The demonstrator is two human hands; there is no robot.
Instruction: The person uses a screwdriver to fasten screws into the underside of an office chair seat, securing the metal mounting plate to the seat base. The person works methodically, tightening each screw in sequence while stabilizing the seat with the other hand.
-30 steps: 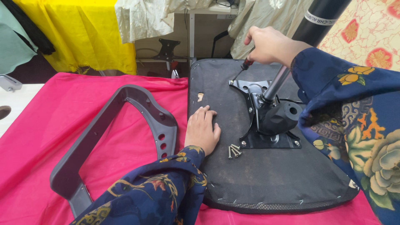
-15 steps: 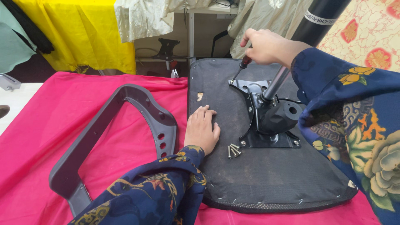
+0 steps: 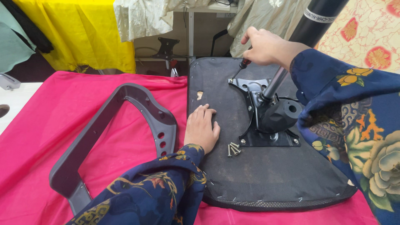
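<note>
An upturned black chair seat (image 3: 266, 175) lies on a pink cloth. Bolted to it is a black metal mechanism plate (image 3: 260, 116) with a silver gas-lift rod (image 3: 275, 83) rising from it. My right hand (image 3: 266, 46) grips a screwdriver (image 3: 239, 70) whose tip is at the plate's far left corner. My left hand (image 3: 202, 129) rests flat on the seat's left edge, fingers apart, holding nothing. Several loose screws (image 3: 233, 149) lie on the seat just right of that hand.
A grey plastic chair armrest frame (image 3: 112, 133) lies on the pink cloth (image 3: 54, 116) to the left. A black cylinder (image 3: 318, 21) leans at the top right. Yellow cloth (image 3: 75, 29) and pale garments (image 3: 141, 16) hang behind, beside a patterned cloth (image 3: 366, 37).
My right hand with the screwdriver has shifted slightly at the plate's far corner. My left hand has stayed flat on the seat.
</note>
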